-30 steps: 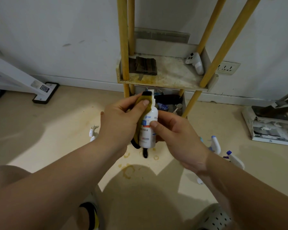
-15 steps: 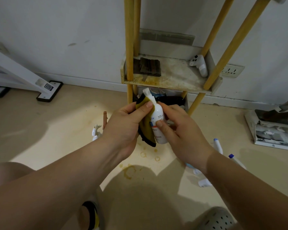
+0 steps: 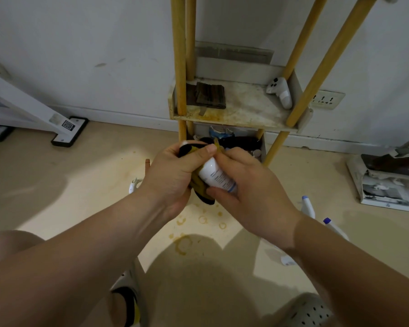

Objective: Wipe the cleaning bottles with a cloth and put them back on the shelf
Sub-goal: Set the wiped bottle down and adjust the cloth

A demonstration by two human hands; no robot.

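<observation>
right hand point(image 3: 250, 185) grips white bottle point(image 3: 216, 178) steady, tilted; left hand point(image 3: 175, 175) clamps yellow-black cloth point(image 3: 200, 190) round its top to wipe, before stained shelf point(image 3: 241, 114).

A white bottle point(image 3: 219, 179) of smooth, faintly glossy plastic with a printed label sits against a soft, matt yellow-and-black cloth point(image 3: 200, 192). The shelf point(image 3: 246, 107) is a rough, rust-stained painted board on smooth yellow wooden posts point(image 3: 178, 55), bearing a ribbed dark fabric pad point(image 3: 209, 96) and a glossy white plastic controller point(image 3: 280, 92). The beige floor point(image 3: 80, 185) looks smooth and ring-stained.
</observation>
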